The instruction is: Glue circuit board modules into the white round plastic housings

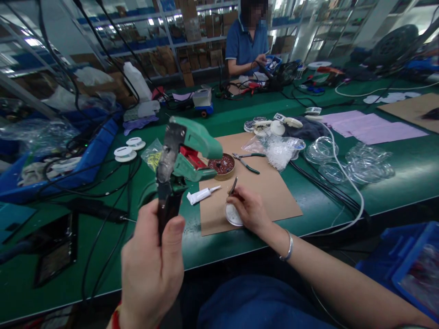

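My left hand (152,260) is wrapped round the dark end of a green, black and red hand tool (171,160), raised above the table's near side. Lower down, over the brown cardboard sheet (281,201), my right hand (248,208) pinches a small dark tool (233,185). Under its fingers is a round white piece (233,215) on the cardboard. A white tube (200,195) with a pointed nozzle lies at the sheet's left edge. Behind it sit a round tin of dark red bits (224,167) and pliers (247,162) with open handles.
Clear plastic rings (368,164) and black cables (322,189) are on the right. A blue bin (92,157), white discs (125,153) and a soldering-type tool (99,209) stand left. Across the green table a person (247,45) in blue handles parts.
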The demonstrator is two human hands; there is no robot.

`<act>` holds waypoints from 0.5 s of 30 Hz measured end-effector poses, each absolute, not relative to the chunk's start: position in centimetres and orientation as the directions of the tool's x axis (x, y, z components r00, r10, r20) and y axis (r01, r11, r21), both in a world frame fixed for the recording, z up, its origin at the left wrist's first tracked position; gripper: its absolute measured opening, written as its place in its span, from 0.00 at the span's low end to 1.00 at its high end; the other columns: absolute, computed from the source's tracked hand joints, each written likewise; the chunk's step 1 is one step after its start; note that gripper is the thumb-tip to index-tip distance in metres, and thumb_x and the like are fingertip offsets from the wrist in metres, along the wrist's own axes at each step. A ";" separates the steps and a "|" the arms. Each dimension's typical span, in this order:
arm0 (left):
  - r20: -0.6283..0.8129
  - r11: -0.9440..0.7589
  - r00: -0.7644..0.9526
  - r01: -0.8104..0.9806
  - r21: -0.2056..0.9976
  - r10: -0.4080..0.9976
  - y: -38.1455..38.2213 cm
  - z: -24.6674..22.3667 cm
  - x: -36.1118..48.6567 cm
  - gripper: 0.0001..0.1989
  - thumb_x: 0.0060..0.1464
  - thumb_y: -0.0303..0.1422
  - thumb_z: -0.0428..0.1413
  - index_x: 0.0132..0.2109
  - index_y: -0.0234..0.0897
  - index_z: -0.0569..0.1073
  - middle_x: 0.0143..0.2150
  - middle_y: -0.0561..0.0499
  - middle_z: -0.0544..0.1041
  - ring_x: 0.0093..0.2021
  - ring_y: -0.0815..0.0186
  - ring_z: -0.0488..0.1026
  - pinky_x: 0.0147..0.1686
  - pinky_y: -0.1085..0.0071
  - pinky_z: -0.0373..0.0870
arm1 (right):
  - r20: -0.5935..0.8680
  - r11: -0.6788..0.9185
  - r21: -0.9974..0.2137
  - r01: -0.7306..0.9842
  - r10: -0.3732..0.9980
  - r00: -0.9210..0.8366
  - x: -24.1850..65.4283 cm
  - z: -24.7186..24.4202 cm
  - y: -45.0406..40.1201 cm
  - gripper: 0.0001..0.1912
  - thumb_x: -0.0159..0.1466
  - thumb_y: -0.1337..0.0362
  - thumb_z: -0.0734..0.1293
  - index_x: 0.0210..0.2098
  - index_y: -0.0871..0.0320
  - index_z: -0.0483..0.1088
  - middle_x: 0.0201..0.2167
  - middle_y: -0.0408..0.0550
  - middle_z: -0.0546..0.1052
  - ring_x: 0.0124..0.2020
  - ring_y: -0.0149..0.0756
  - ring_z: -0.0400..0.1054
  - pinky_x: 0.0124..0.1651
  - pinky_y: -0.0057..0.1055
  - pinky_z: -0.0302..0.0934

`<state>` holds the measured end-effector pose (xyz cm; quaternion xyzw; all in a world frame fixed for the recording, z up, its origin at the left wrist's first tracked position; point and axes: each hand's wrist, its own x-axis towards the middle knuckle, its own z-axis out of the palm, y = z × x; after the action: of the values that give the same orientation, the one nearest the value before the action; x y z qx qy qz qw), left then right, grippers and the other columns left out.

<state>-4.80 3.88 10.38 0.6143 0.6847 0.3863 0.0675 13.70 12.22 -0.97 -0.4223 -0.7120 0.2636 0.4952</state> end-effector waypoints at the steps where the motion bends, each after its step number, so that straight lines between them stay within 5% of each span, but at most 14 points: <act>1: 0.441 -0.072 -0.224 0.825 0.560 0.869 3.9 11.4 -4.7 0.16 0.59 0.47 0.46 0.48 0.45 0.67 0.25 0.53 0.71 0.21 0.63 0.68 0.22 0.69 0.60 | 0.488 0.510 -0.790 0.341 0.859 -0.155 13.7 -0.9 12.2 0.03 0.64 0.67 0.63 0.36 0.55 0.69 0.32 0.46 0.76 0.35 0.37 0.72 0.39 0.32 0.67; 4: 0.497 -0.176 -0.082 0.875 0.450 0.864 4.6 12.1 -3.7 0.13 0.59 0.46 0.46 0.43 0.46 0.68 0.22 0.53 0.72 0.18 0.61 0.68 0.18 0.70 0.55 | 0.509 0.533 -0.776 0.337 0.845 -0.164 13.7 -0.9 12.2 0.03 0.64 0.67 0.63 0.37 0.55 0.69 0.34 0.48 0.77 0.37 0.38 0.73 0.40 0.33 0.67; 8: 0.319 -0.328 0.204 0.852 0.408 0.926 5.9 11.6 -2.7 0.09 0.61 0.39 0.46 0.36 0.43 0.66 0.18 0.54 0.70 0.16 0.62 0.69 0.16 0.72 0.54 | 0.530 0.553 -0.763 0.336 0.832 -0.167 13.9 -0.9 12.2 0.05 0.65 0.67 0.62 0.38 0.56 0.69 0.33 0.48 0.77 0.34 0.37 0.72 0.36 0.31 0.66; 15: 0.466 -0.261 0.105 0.923 0.283 0.878 5.1 14.1 -2.8 0.09 0.63 0.39 0.43 0.38 0.41 0.64 0.18 0.57 0.70 0.13 0.66 0.66 0.14 0.72 0.52 | 0.513 0.543 -0.769 0.337 0.839 -0.181 13.8 -0.8 12.3 0.03 0.64 0.67 0.63 0.35 0.56 0.69 0.31 0.47 0.75 0.34 0.37 0.71 0.37 0.31 0.65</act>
<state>-2.77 5.15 14.09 0.7423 0.6067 0.2816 -0.0398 13.79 12.30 -0.75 -0.4055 -0.7253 0.2533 0.4953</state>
